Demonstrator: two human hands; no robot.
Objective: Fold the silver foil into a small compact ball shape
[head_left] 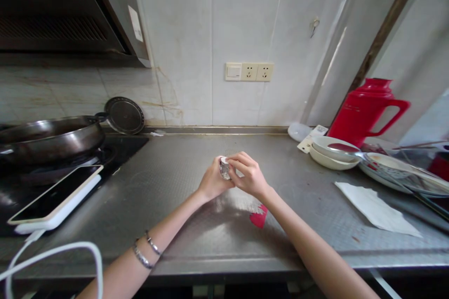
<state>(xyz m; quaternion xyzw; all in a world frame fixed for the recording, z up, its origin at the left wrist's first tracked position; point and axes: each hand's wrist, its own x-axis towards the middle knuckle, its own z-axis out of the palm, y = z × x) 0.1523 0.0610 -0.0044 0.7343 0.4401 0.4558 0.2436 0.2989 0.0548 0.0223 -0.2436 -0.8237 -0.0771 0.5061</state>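
Observation:
Both hands meet over the middle of the steel counter (168, 173). My left hand (212, 178) is wrapped round a small silvery, foil-like object with a white top (223, 168); its exact kind is too small to make out. At the upper edge of this object, the fingers of my right hand (248, 173) are pinched together on it. Part of it is hidden behind the fingers. Below my right wrist, a torn red scrap (258, 217) lies on the counter.
On the left, a metal pan (52, 138) sits on the black stove beside a phone on a white block (58, 196), with a white cable (75, 245). To the right are stacked bowls (333, 161), a red thermos jug (365, 112), plates with utensils, and a paper napkin (377, 208).

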